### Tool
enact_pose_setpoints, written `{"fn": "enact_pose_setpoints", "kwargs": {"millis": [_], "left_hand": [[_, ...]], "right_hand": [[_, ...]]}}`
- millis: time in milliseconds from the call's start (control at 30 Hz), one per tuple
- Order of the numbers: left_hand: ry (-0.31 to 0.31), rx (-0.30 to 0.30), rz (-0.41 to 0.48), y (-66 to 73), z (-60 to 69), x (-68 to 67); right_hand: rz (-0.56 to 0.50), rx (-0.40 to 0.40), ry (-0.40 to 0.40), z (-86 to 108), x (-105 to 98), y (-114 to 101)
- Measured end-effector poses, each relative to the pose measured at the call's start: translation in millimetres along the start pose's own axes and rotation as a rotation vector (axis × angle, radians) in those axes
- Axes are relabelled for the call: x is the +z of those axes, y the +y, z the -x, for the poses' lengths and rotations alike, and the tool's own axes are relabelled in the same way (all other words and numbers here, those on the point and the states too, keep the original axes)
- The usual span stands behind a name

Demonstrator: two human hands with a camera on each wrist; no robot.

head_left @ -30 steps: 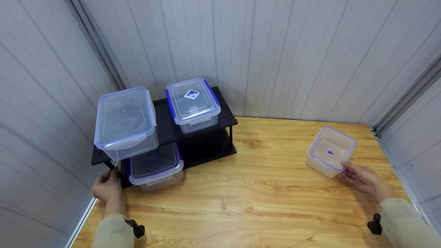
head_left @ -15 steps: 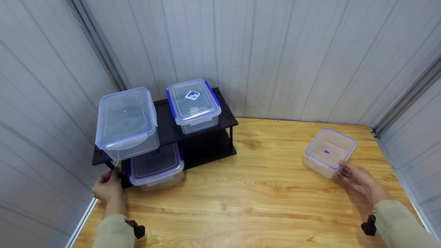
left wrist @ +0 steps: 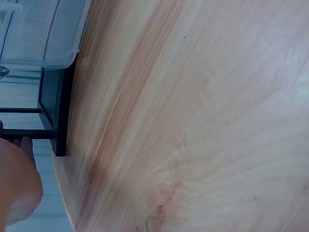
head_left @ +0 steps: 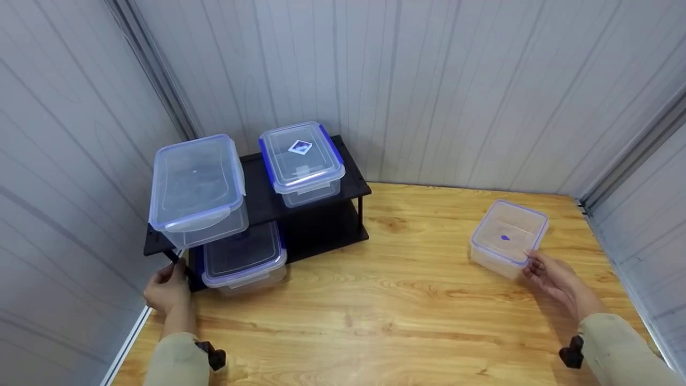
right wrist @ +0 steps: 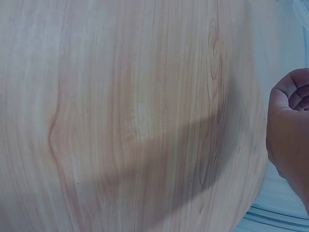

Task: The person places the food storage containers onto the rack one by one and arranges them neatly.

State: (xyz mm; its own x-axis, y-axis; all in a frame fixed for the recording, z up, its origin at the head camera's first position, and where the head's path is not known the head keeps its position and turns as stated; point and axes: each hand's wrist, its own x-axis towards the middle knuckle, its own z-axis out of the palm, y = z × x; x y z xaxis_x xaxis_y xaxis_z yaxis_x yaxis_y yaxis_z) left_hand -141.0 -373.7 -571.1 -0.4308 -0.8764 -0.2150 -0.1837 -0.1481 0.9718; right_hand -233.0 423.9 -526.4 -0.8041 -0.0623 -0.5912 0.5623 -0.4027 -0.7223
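Observation:
My left hand (head_left: 168,289) grips the front left post (left wrist: 29,134) of a black two-tier shelf (head_left: 257,187); some fingers are hidden behind the post. At the right of the table, my right hand (head_left: 554,279) pinches the near right corner of a clear plastic food container (head_left: 496,262) with a blue rim. A small blue mark shows through it. In the right wrist view, the right hand (right wrist: 292,130) has curled fingers at the edge, and its container is mostly out of frame.
On the shelf's top tier stand a large lidded container (head_left: 195,182) at left and a smaller blue-clipped one (head_left: 303,155) with a diamond sticker. Another lidded container (head_left: 244,254) sits on the lower tier, jutting forward. Panel walls (head_left: 429,91) enclose the wooden table (head_left: 375,311).
My right hand has shifted slightly left with the container, which has turned a little. The left hand stays on the shelf post.

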Motion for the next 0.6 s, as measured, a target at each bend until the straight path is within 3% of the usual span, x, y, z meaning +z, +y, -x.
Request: {"fn": "enact_pose_setpoints", "kwargs": {"millis": [333,600], "left_hand": [[0.002,0.018,0.049,0.4,-0.4,1.1],[0.002,-0.014,0.082,1.9,1.2,0.6]], "right_hand": [[0.040,-0.045,-0.090,4.2,18.3,8.6],[0.138,-0.106,-0.160,4.7,43.8,19.8]]}}
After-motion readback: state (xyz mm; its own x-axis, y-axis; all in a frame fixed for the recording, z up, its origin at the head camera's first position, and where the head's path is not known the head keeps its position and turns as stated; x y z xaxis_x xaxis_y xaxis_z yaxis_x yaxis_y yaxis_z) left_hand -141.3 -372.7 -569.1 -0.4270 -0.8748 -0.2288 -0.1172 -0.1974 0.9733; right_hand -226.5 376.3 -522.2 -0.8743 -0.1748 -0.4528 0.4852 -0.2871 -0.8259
